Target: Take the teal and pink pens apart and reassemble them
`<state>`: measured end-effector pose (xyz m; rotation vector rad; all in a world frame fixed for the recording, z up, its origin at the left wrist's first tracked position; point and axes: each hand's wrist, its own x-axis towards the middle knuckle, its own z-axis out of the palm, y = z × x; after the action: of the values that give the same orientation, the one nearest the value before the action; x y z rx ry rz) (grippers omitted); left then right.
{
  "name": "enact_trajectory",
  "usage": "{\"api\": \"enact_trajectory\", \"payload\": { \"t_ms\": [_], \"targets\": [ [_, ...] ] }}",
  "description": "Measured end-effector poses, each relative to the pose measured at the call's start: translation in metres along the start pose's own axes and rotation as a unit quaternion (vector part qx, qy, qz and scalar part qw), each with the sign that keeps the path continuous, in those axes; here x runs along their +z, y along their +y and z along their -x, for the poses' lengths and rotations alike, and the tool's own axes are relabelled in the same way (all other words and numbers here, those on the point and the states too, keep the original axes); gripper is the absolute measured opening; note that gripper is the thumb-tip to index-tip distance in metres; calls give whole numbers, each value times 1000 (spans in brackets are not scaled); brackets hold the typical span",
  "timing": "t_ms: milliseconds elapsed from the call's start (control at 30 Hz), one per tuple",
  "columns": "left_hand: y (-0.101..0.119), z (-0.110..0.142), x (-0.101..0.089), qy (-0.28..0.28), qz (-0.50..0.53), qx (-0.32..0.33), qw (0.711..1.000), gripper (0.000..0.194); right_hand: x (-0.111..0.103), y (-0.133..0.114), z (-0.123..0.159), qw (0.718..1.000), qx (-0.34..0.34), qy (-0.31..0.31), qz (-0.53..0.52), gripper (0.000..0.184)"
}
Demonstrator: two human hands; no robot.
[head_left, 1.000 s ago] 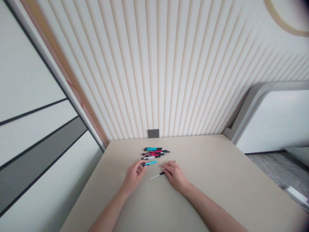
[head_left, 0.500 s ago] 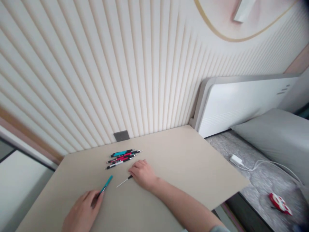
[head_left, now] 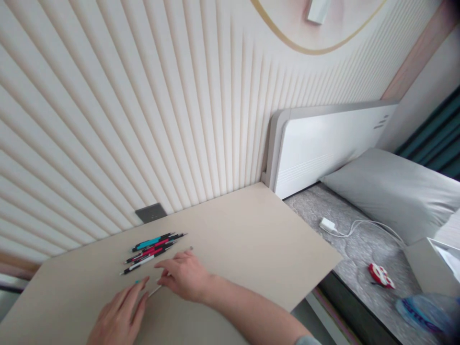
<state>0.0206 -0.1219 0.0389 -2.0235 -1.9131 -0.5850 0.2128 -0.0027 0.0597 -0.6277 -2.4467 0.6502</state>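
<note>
On the beige table, my left hand (head_left: pixel 120 311) is closed around a teal pen barrel (head_left: pixel 138 281); only a bit of its end shows past the fingers. My right hand (head_left: pixel 187 275) pinches a thin white pen refill (head_left: pixel 154 291), which slants down toward the left fingertips. Whether the refill touches the barrel is hidden. Just beyond the right knuckles lies a small grey piece (head_left: pixel 191 248), too small to name. Behind both hands, several pens (head_left: pixel 154 249) in teal, red, white and black lie side by side in a loose bundle.
The table (head_left: pixel 244 230) meets a ribbed wall with a dark socket plate (head_left: pixel 151 212). To the right is a bed with a grey pillow (head_left: pixel 395 187), a white charger (head_left: pixel 327 224), a red-and-white object (head_left: pixel 381 276), a plastic bottle (head_left: pixel 427 311) and a white box (head_left: pixel 427 266).
My two hands have come close together, the refill now pointing at the left fingertips. The teal barrel is mostly covered by my left hand. The view has swung to the right.
</note>
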Motion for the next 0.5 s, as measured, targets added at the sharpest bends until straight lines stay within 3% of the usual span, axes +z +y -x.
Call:
{"api": "enact_trajectory", "payload": {
  "t_ms": [67,167,300,400,500],
  "targets": [
    [9,-15,3,25,8,76,997,30,-1,-4,0,999,17,11,-38,35],
    [18,-32,4,60,8,122,991,29,-6,-4,0,994,58,28,-90,35],
    [21,-44,3,51,-22,197,979,30,-14,6,5,985,87,31,-144,33],
    [14,-45,6,34,-57,239,969,37,-17,18,11,993,57,32,-101,30],
    [-5,-39,13,23,-57,188,980,41,-15,27,18,999,11,24,28,26]
  ]
}}
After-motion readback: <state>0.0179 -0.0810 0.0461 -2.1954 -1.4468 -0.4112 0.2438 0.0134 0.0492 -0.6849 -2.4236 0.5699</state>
